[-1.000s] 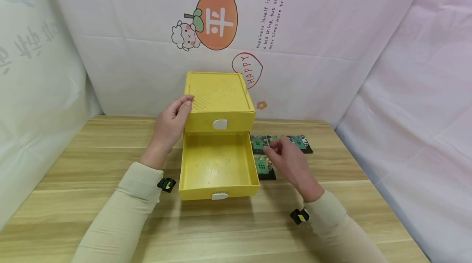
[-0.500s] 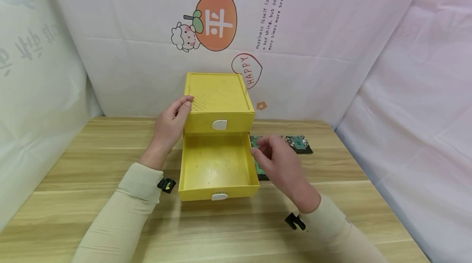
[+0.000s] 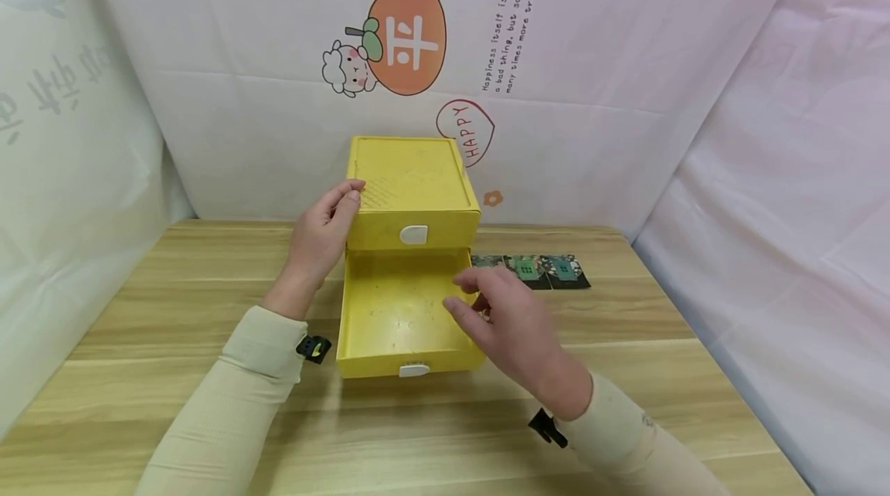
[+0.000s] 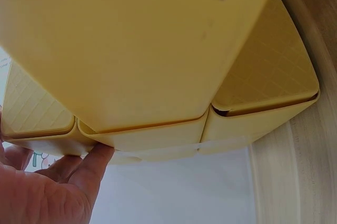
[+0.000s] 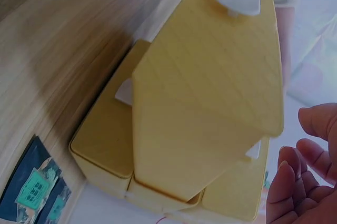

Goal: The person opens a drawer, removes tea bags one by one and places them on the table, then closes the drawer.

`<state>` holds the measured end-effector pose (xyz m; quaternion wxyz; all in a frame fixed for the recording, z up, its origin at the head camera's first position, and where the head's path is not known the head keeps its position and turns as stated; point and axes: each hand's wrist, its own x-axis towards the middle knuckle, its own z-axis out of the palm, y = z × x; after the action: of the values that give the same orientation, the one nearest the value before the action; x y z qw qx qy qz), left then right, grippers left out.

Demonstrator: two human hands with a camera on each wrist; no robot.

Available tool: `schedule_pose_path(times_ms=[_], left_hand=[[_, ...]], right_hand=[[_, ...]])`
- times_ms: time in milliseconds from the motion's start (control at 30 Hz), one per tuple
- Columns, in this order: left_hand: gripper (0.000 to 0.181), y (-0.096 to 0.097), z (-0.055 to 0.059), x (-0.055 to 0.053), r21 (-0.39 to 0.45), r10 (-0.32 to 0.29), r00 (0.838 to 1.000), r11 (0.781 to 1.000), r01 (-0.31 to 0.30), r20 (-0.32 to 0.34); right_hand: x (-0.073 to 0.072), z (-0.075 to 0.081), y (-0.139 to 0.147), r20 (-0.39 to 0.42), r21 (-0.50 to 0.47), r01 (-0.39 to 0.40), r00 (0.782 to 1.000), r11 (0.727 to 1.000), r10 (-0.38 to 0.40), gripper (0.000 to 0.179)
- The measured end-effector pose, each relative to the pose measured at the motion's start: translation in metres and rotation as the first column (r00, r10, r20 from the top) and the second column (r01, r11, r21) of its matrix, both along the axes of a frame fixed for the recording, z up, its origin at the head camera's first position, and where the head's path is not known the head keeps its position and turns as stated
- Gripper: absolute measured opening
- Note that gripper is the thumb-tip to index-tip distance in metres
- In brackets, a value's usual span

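A yellow drawer box [image 3: 417,171] stands on the table with its middle drawer [image 3: 368,366] pulled out, between shut top and bottom drawers. Nothing lies on the visible floor of that drawer. My left hand [image 3: 316,241] rests against the box's upper left side, fingertips at the top edge and fingers fairly straight. Over the drawer's right wall hovers my right hand [image 3: 518,326], its thumb and fingers loosely bent and apart, holding nothing. Several flat dark packets [image 3: 565,270] with green labels lie right of the box, some hidden by that hand.
Wood-grain table [image 3: 229,272] surrounds the box. A white printed cloth [image 3: 278,125] hangs close behind it, with more cloth at both sides. White tabs [image 3: 414,234] serve as drawer handles; the pulled-out drawer juts toward me.
My right hand has moved left from the packets to over the drawer's right side, its thumb and fingers spreading apart. My left hand and the box have stayed put.
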<state>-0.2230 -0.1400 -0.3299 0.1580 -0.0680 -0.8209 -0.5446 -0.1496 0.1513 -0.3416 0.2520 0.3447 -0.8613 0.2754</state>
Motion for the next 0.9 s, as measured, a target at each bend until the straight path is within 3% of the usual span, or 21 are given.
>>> schedule_pose_path(times_ms=[267,567,667,800,900], left_hand=[[0.051,0.0,-0.001,-0.001,0.014,-0.004,1.0,1.0,0.004,-0.011],[0.051,0.0,-0.001,-0.002,0.018,0.0,1.0,1.0,0.001,-0.008],[0.052,0.0,0.0,-0.001,0.02,-0.001,1.0,1.0,0.001,-0.001],[0.053,0.0,0.0,-0.001,0.026,-0.006,1.0,1.0,0.006,0.01],[0.053,0.0,0.0,-0.001,0.024,-0.007,1.0,1.0,0.007,0.011]], right_hand=[[0.009,-0.004,-0.013,-0.153,0.087,-0.074,0.984,0.993,0.087,0.033],[0.018,-0.015,-0.024,-0.306,0.178,-0.205,0.918,0.963,0.252,0.027],[0.02,-0.017,-0.027,-0.33,0.229,-0.219,0.899,0.948,0.288,0.027],[0.021,-0.02,-0.03,-0.306,0.283,-0.236,0.897,0.93,0.32,0.026],[0.022,-0.024,-0.032,-0.377,0.293,-0.235,0.862,0.927,0.338,0.015]])
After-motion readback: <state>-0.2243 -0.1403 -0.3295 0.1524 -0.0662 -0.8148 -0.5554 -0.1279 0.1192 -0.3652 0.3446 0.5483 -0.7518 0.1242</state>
